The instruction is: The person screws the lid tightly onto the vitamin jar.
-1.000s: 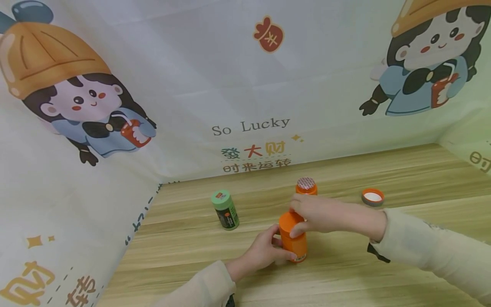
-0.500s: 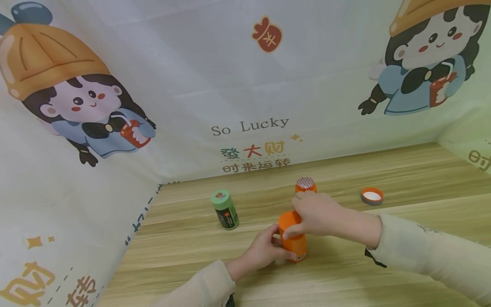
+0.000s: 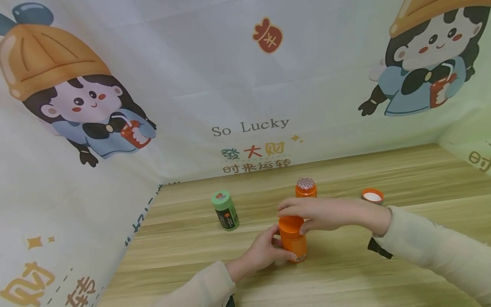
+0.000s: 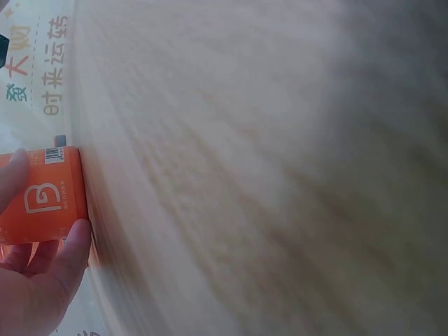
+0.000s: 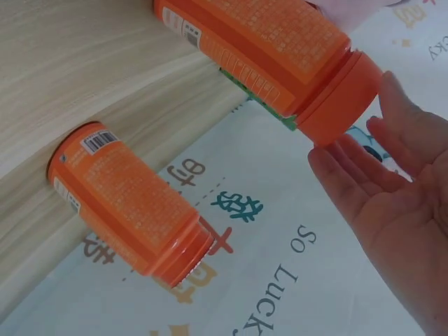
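Note:
An orange bottle (image 3: 297,247) with a smooth orange lid (image 3: 290,225) stands on the wooden table. Its lower part is gripped by my left hand (image 3: 264,249), thumb at the front near the base. In the left wrist view that hand also shows around the labelled bottle (image 4: 45,203). Over the top, my right hand (image 3: 320,212) spans the lid, fingers at the far edge and thumb at the right. The right wrist view shows thumb and fingertips at opposite sides of the lid (image 5: 343,98), palm apart from it.
Just behind stands a second orange bottle (image 3: 305,189), lidless, its mouth covered by a patterned silver seal. A loose orange-and-grey lid (image 3: 372,196) lies upturned at the right. To the left is a green-capped bottle (image 3: 225,211). A printed cloth (image 3: 184,102) hangs behind the table.
My right hand turned on the lid, then shifted its fingers leftward across the lid's far edge, with the wrist moving slightly right. My left hand and the bottle stayed in place.

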Motion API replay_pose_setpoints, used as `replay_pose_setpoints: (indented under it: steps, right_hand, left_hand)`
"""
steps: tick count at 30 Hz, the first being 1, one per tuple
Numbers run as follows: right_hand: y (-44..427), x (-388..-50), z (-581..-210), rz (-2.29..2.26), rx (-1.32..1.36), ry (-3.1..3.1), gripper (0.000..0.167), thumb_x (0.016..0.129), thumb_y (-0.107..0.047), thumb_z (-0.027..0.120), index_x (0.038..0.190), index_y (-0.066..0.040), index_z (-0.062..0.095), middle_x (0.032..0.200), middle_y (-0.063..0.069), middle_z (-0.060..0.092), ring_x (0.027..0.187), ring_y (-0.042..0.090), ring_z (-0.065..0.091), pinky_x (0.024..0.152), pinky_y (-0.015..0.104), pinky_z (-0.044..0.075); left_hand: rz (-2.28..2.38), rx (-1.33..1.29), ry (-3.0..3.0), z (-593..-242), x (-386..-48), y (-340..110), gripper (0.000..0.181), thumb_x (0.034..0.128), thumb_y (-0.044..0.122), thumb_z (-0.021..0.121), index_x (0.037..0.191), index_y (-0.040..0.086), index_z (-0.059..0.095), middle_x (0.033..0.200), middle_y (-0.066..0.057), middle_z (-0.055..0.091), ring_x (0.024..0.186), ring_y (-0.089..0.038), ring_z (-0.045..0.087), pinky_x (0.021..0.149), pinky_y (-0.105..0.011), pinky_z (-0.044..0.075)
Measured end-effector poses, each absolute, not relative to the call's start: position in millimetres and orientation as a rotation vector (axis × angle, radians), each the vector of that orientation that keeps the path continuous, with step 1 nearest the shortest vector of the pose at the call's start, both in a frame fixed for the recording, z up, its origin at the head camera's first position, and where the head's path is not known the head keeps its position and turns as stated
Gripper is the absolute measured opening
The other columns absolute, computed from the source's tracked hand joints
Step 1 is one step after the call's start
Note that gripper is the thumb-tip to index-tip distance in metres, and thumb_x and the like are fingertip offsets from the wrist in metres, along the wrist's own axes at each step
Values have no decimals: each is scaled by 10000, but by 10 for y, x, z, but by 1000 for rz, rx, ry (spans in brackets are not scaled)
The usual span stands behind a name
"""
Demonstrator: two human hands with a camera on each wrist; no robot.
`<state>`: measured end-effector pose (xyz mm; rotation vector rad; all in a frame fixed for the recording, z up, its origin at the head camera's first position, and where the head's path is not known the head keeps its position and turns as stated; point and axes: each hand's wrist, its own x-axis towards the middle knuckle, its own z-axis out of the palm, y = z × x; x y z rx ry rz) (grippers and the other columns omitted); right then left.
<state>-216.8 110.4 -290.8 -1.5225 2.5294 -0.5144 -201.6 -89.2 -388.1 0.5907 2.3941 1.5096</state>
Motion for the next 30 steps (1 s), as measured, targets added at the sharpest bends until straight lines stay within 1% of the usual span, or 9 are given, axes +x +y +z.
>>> replay_pose_setpoints:
  steps: [4,9,12,15,19,25,30]
  right_hand:
    - [1116,-2193,-2913,-458,-1599,2524,393,835,6,608,1222,-32,553,1328,153,466,1215,313,438,955,408,415]
    - [1108,-2212,-2920,-386,-1646,2552,359,832,-17,620,1189,-23,578,1242,117,538,1157,288,475,939,384,427]
    - [1096,-2200,-2917,-378,-1599,2579,360,851,-91,623,1200,-26,568,1220,100,544,1136,272,478,930,379,428]
    - [1075,-2188,-2925,-368,-1491,2611,394,870,-200,615,1227,-45,551,1189,83,529,1080,227,504,904,353,444]
    - [1046,-2179,-2943,-348,-1360,2646,442,872,-300,607,1238,-60,543,1124,47,500,963,150,527,835,298,470]
    - [998,-2172,-2934,-354,-1333,2718,441,850,-374,625,1137,-42,575,975,8,506,836,121,496,753,291,467]
    - [949,-2156,-2962,-344,-1267,2813,440,822,-428,641,1023,-41,584,890,-6,513,746,114,471,655,252,430]
  left_hand:
    - [1503,589,2401,-3874,-2010,-891,505,722,34,758,1171,40,528,1138,-98,585,872,-204,599,713,-270,490]
    - [1499,594,2404,-3865,-2007,-893,513,723,39,759,1180,43,526,1151,-101,584,872,-205,601,720,-271,490]
    - [1503,596,2398,-3861,-2006,-892,522,723,37,759,1188,46,523,1156,-99,581,872,-204,600,722,-268,491]
    - [1513,591,2388,-3863,-2008,-891,527,722,32,758,1191,48,520,1155,-99,583,872,-205,601,713,-264,492]
    - [1521,588,2376,-3869,-2014,-893,527,722,24,756,1191,52,518,1156,-96,583,873,-206,601,704,-259,493]
    - [1515,582,2368,-3871,-2022,-898,533,725,27,753,1201,65,516,1173,-86,568,888,-204,593,713,-263,493]
    - [1520,571,2359,-3872,-2025,-900,517,729,24,749,1192,71,524,1148,-73,563,897,-205,593,715,-262,496]
